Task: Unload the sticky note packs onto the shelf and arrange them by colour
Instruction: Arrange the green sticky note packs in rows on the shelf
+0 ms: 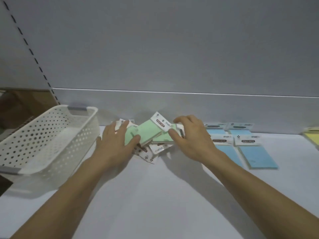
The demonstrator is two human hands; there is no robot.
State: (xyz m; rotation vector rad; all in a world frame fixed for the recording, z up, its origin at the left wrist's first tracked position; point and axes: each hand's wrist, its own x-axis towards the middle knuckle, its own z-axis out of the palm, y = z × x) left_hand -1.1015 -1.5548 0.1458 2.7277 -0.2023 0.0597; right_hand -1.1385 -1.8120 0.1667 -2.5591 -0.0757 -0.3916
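Note:
A loose heap of green sticky note packs point(149, 132) with white header cards lies on the white shelf point(155, 195), near its back wall. My left hand point(114, 144) lies on the heap's left side, fingers spread over the packs. My right hand point(191, 138) is at the heap's right side, its thumb and curled fingers pinching a green pack's edge. Several blue sticky note packs point(255, 155) lie flat in rows to the right. A yellow pack point(312, 137) shows at the far right edge.
A white perforated plastic basket point(43, 140) with grey handles stands at the left, tilted, with nothing visible inside. The grey back panel point(172, 49) rises behind the shelf. A slotted upright point(31, 50) runs along the left.

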